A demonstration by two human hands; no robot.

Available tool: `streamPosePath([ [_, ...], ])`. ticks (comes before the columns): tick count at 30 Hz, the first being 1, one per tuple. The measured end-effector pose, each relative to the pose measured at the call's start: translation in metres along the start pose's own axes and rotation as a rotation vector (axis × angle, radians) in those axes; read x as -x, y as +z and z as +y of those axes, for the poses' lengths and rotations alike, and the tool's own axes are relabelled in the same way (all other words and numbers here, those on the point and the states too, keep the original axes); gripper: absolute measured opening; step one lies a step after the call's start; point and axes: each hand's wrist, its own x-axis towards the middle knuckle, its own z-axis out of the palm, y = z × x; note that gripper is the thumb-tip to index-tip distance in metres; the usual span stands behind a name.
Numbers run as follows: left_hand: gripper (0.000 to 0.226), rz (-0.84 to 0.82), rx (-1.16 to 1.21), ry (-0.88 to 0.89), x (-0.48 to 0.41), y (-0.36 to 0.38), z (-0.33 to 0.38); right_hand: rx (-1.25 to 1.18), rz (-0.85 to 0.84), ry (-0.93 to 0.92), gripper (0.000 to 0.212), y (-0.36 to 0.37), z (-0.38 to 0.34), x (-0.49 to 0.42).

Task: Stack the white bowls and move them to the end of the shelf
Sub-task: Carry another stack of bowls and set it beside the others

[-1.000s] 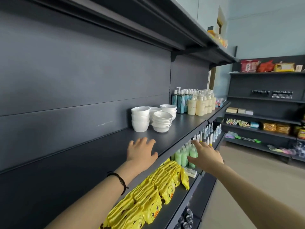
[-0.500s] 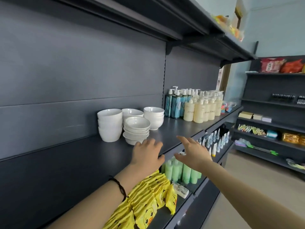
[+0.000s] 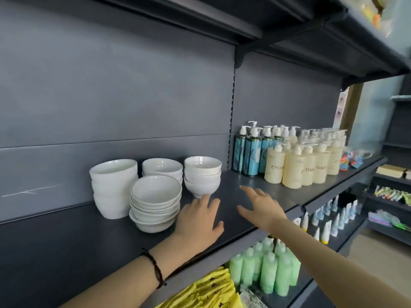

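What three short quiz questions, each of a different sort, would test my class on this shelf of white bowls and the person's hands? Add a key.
1. True or false: the left hand is gripping a bowl.
2. How many separate stacks of white bowls stand on the shelf?
A. two B. four C. six
3. Fill in: to the right of the bowls stand pump ______.

Key
1. False: both the left hand and the right hand are open above the shelf and hold nothing.
2. B: two stacks in front, two behind.
3. bottles
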Motion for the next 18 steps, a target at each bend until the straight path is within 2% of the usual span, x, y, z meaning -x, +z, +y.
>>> streamPosePath([
  [5, 0.065, 0.019, 0.072, -0.129, -0.030, 0.015, 0.011, -0.250, -0.006, -0.039, 0.066, 0.017, 0.021, -0.048],
  [8, 0.071, 0.076, 0.128, -0.214, -0.048, 0.027, 0.017, -0.487, -0.060, -0.114, 0.071, 0.027, 0.034, -0.071],
  [11, 0.076, 0.190, 0.195, -0.328, -0.063, 0.038, 0.022, -0.735, -0.126, -0.163, 0.077, 0.033, 0.047, -0.095],
  [14, 0.079, 0.323, 0.256, -0.441, -0.075, 0.047, 0.031, -0.973, -0.194, -0.121, 0.082, 0.030, 0.055, -0.117],
  [18, 0.082, 0.461, 0.372, -0.621, -0.095, 0.057, 0.039, -1.076, -0.302, -0.188, 0.085, 0.029, 0.054, -0.138],
])
